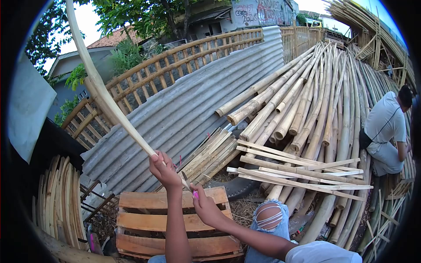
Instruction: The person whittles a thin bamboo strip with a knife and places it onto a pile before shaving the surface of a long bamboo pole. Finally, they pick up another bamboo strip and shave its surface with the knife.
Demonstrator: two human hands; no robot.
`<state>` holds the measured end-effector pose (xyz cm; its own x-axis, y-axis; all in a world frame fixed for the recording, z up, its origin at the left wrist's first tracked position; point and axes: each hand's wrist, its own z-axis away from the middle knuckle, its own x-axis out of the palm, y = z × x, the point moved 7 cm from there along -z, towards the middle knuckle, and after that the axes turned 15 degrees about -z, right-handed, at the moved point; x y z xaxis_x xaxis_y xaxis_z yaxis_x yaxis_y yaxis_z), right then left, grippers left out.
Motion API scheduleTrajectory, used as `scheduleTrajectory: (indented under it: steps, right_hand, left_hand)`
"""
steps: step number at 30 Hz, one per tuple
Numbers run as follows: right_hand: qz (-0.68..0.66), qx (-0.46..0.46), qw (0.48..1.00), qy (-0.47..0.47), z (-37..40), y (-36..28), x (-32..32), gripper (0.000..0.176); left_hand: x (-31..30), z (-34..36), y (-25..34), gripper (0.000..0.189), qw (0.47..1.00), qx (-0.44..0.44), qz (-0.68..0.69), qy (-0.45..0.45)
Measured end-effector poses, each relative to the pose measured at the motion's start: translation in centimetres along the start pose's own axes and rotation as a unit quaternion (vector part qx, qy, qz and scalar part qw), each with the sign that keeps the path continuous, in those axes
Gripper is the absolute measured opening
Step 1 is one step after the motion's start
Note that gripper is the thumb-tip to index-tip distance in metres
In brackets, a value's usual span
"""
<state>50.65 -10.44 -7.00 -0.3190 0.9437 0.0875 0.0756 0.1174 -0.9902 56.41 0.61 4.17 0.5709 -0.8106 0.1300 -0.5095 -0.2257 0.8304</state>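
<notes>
My left hand (pixel 165 169) is wrapped round a long bamboo strip (pixel 127 125) that slants up to the upper left, past the top edge of the view. My right hand (pixel 205 204) is closed on a small knife (pixel 185 177), and a bit of pink shows at my thumb. The blade lies right at the strip's lower end, just below my left hand. Beneath both hands is a low wooden slatted bench (pixel 144 221). My knee in ripped jeans (pixel 269 219) is to the right of it.
Split bamboo strips (pixel 302 171) lie across long bamboo poles (pixel 307 96) on the right. Other bundles stand at the left (pixel 59 197) and behind the bench (pixel 215 153). Corrugated sheeting (pixel 210 92) and a bamboo fence (pixel 162 70) run behind. A person (pixel 388 127) sits at the far right.
</notes>
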Motion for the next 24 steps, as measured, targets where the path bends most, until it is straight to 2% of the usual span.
scheduleTrajectory:
  steps: [4, 6, 10, 12, 15, 16, 19, 20, 21, 23, 24]
  right_hand:
    - [0.052, -0.007, 0.998, 0.023, -0.4, 1.6, -0.2, 0.036]
    - [0.015, -0.017, 1.0, -0.004, -0.7, -1.1, -0.3, 0.036]
    - [0.041, -0.023, 0.999, 0.026, -0.6, 1.6, -0.7, 0.036]
    - [-0.012, -0.057, 0.998, -0.01, -1.2, -1.3, -0.9, 0.035]
    - [0.045, -0.016, 0.999, 0.01, -0.3, -0.6, -0.3, 0.033]
    - [0.078, -0.015, 0.997, 0.021, 0.1, 1.7, -0.4, 0.032]
    - [0.019, -0.004, 1.0, -0.008, -0.8, 0.4, -0.7, 0.034]
    - [0.0, -0.025, 1.0, -0.014, -1.1, -1.6, -1.0, 0.035]
    - [-0.003, -0.019, 1.0, -0.011, -0.6, -0.2, -0.8, 0.035]
    - [0.086, -0.054, 0.994, 0.045, 0.0, 1.6, -0.7, 0.034]
    - [0.06, -0.058, 0.996, 0.033, -0.4, 1.5, -0.6, 0.037]
  left_hand:
    - [0.8, -0.1, 0.1, 0.043, 1.0, 0.011, -0.018, -0.003]
    - [0.7, -0.3, -0.5, 0.043, 1.0, 0.011, -0.027, -0.005]
    - [1.1, -0.1, -0.4, 0.044, 0.999, 0.029, -0.022, -0.014]
    - [0.9, -0.1, -0.2, 0.045, 1.0, 0.021, -0.024, -0.002]
    - [1.4, 0.4, -0.2, 0.044, 1.0, 0.014, -0.011, -0.017]
    - [1.6, 0.4, -0.3, 0.044, 1.0, 0.024, -0.01, -0.016]
    - [1.6, -0.1, -0.3, 0.043, 0.999, 0.032, -0.012, -0.012]
    - [1.7, 0.1, 0.0, 0.044, 0.999, 0.035, -0.015, -0.015]
    - [2.0, 0.5, 0.4, 0.044, 0.999, 0.035, -0.019, -0.02]
    - [2.0, 0.9, 0.7, 0.044, 0.999, 0.017, -0.03, -0.006]
    - [2.1, 0.7, 0.2, 0.044, 0.999, 0.029, -0.025, -0.016]
